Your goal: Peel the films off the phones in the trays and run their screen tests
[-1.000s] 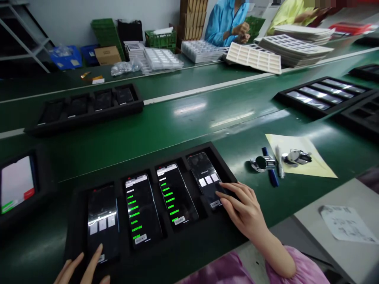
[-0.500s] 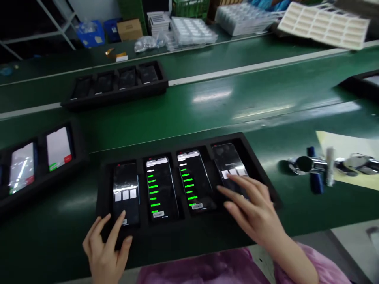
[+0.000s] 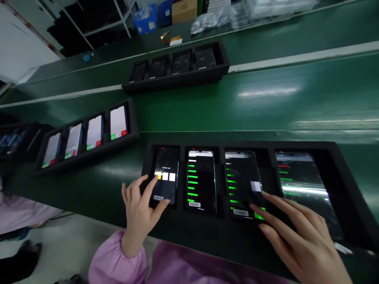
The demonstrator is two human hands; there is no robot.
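A black foam tray (image 3: 340,165) on the green belt holds several phones with lit screens. My left hand (image 3: 139,209) is open, its index finger touching the leftmost phone (image 3: 165,173) by a yellow square, its thumb at the phone's lower edge. Beside it lies a second phone (image 3: 200,179) with green text lines. My right hand (image 3: 299,232) is open with fingers spread over the lower part of the third phone (image 3: 241,179), fingertips near a green bar. The rightmost phone (image 3: 304,185) lies just beyond that hand.
Another black tray (image 3: 132,118) with white-screened phones sits to the left on the belt. A third tray (image 3: 222,59) with dark phones lies farther back beyond a white stripe. Blue bins (image 3: 146,17) and a cardboard box (image 3: 183,10) stand at the far edge. A pink sleeve shows at lower left.
The view swung left and closer to the tray. My left index finger moved up onto the leftmost phone's screen. My right hand shifted from the rightmost phone to the third one.
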